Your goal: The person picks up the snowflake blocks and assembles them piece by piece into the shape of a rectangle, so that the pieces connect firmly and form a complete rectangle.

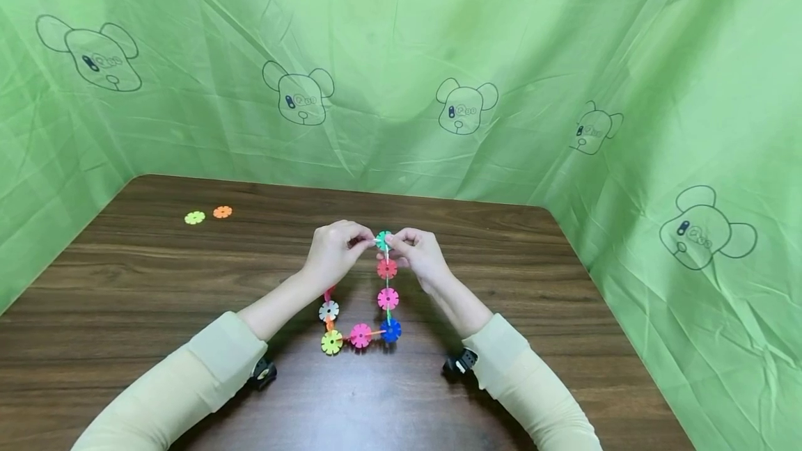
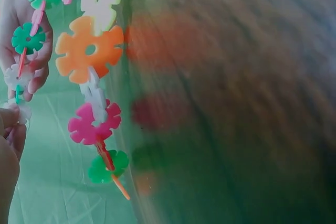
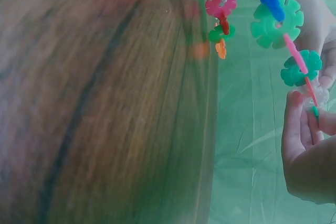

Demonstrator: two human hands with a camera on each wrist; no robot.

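A chain of slotted flower-shaped plastic discs hangs in a U shape from the hands, above the table. My right hand (image 1: 423, 256) pinches a green disc (image 1: 383, 241) at the chain's upper right end. Thumb and fingertips of my left hand (image 1: 337, 246) pinch a white disc (image 2: 23, 115) right beside that green one. Below the right hand run a red disc (image 1: 387, 268), a pink disc (image 1: 388, 298) and a blue disc (image 1: 391, 330). The bottom row leads to a yellow disc (image 1: 332, 342). A white disc (image 1: 328, 311) follows upward, and the left forearm hides the part beyond.
Two loose discs, one yellow-green (image 1: 195, 218) and one orange (image 1: 222, 211), lie at the back left of the brown wooden table (image 1: 501, 249). A green curtain (image 1: 388, 40) with printed bear heads stands behind and at both sides.
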